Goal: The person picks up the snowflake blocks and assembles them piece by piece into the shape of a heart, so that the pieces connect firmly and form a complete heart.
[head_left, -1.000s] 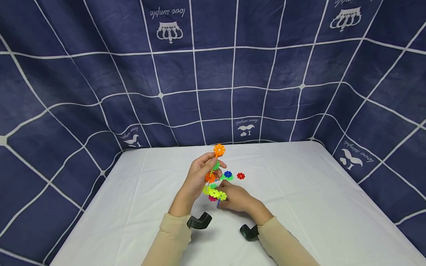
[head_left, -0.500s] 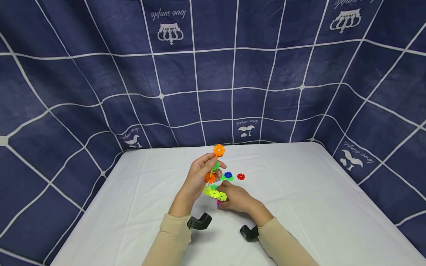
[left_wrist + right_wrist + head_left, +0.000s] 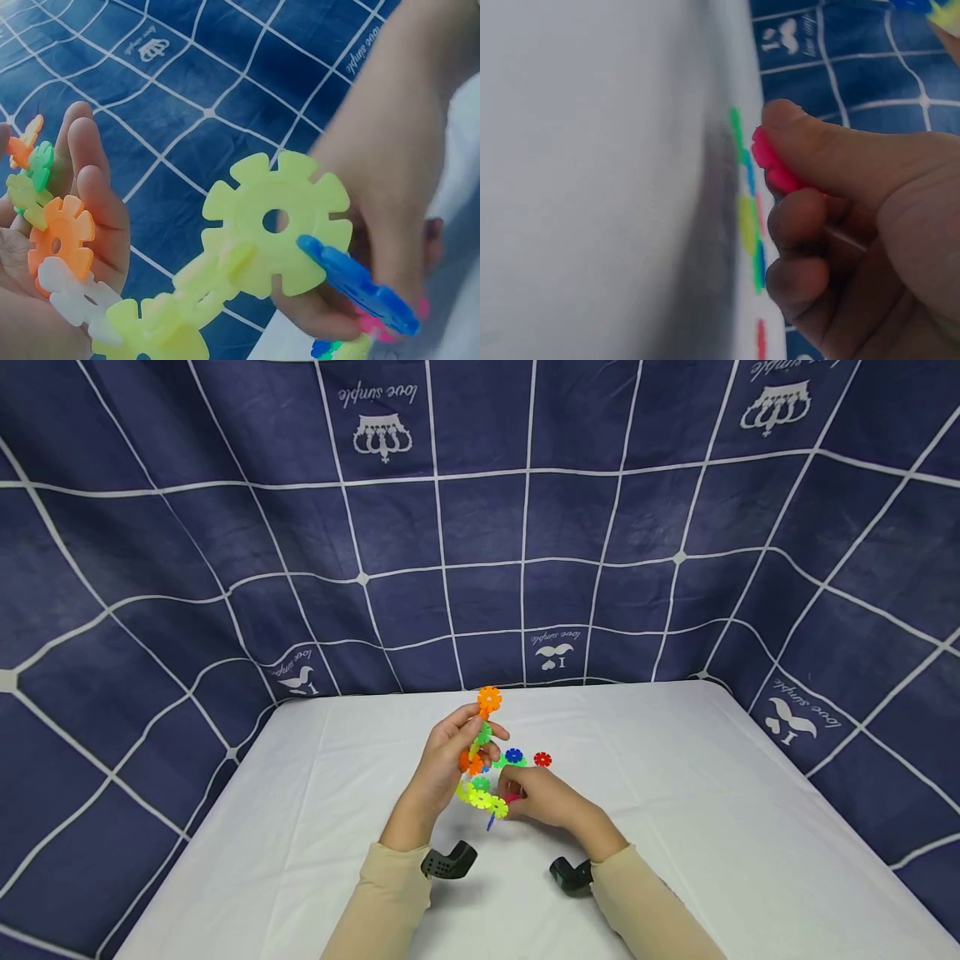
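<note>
Pink flower disc [image 3: 769,159], likely light, stiff, best gripped rimwise, is pinched by right fingers [image 3: 799,217]; linked-disc chain [image 3: 214,274] is held by left fingers [image 3: 105,202]

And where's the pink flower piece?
In the head view, the pink piece is pinched in the right hand, just right of the chain that the left hand holds.
</note>
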### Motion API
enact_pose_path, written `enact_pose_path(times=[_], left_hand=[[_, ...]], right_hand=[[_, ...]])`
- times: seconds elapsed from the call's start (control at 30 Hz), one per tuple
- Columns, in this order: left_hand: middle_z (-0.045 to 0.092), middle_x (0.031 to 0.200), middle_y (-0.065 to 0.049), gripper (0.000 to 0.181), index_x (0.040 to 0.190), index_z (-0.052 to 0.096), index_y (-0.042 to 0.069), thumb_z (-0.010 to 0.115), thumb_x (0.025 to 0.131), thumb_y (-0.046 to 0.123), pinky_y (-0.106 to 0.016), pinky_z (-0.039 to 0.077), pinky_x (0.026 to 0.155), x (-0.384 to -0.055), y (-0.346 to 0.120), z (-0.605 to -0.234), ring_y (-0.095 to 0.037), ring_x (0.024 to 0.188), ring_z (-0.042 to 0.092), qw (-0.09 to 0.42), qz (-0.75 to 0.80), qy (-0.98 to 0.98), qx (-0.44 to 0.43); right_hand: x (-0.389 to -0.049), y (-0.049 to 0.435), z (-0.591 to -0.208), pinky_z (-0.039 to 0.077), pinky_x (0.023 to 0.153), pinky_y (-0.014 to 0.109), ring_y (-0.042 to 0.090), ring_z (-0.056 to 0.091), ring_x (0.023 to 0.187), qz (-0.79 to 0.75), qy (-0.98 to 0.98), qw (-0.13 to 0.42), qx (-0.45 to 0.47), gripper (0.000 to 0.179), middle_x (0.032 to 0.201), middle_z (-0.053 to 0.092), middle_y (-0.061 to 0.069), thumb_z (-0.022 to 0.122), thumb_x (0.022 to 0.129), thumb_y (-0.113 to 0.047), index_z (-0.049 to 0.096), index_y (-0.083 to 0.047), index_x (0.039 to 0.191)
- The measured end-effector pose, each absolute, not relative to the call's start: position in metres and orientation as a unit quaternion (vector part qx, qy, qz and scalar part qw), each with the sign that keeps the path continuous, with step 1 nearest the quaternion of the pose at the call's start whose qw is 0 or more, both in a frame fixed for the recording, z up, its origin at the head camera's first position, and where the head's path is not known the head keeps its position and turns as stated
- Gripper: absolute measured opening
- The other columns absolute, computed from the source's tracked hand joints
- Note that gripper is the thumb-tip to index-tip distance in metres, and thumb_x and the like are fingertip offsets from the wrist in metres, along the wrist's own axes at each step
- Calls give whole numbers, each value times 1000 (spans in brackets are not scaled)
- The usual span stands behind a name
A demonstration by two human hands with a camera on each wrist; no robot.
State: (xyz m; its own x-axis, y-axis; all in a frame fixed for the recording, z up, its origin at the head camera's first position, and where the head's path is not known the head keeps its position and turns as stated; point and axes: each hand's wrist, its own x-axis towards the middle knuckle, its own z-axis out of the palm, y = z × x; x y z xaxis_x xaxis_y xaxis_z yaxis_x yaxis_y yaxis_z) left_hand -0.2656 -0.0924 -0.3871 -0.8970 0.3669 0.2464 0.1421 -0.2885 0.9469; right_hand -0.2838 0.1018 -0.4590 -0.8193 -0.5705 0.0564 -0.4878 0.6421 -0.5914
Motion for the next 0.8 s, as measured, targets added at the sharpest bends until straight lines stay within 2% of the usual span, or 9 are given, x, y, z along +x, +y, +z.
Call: enact_pose_path(times=[0.1,0.27,0.43,0.5,0.57,0.67,0.73,0.8], left_hand=[[71,100,2,41,137,47,1,46,106,27,-21,54,69,-265,-92,-387,-12,70,66,73,774,592,212],[71,106,0,35,130,52,2,46,104,24,-21,53,67,-264,-89,-387,-13,67,64,64,769,598,218],[67,116,-16,32,129,52,2,44,103,18,-20,51,62,-264,-86,-388,-16,64,59,51,759,613,211],[63,122,-23,32,129,52,2,42,102,16,-20,50,60,-264,-85,-389,-15,65,60,46,753,624,205],[62,126,-25,32,129,53,3,41,102,15,-20,50,63,-265,-84,-390,-15,69,62,39,743,639,197],[62,126,-28,35,135,51,8,40,103,17,-24,53,72,-265,-83,-389,-17,73,66,32,728,656,195],[64,123,-28,37,139,49,14,38,104,18,-26,54,77,-265,-82,-388,-19,73,66,30,721,664,195],[66,120,-28,38,142,46,20,36,106,20,-27,55,76,-265,-80,-387,-19,69,65,30,717,667,197]], right_hand=[[-286,109,-451,51,66,21,8,55,72,-334,894,36,-296,15,80,63,-7,77,87,-13,67,-15,97],[-287,118,-436,51,55,23,8,54,59,-383,881,-5,-277,13,82,66,0,72,91,-9,71,-9,104],[-286,124,-425,55,59,24,14,60,64,-438,866,-32,-238,7,87,70,12,67,95,-10,66,-11,102],[-285,126,-422,57,60,24,23,65,67,-462,856,-45,-227,5,90,70,16,66,96,-11,64,-12,101],[-284,127,-418,57,61,24,29,66,70,-478,849,-60,-218,5,91,70,13,64,97,-13,61,-12,101],[-282,129,-413,57,60,24,30,66,67,-499,835,-88,-214,6,89,71,13,62,99,-14,59,-11,103],[-281,130,-410,56,58,25,26,64,61,-510,826,-109,-212,8,86,72,11,62,99,-16,59,-11,105],[-281,130,-408,54,54,25,24,61,55,-523,814,-132,-216,10,84,72,13,61,99,-16,59,-9,106]])
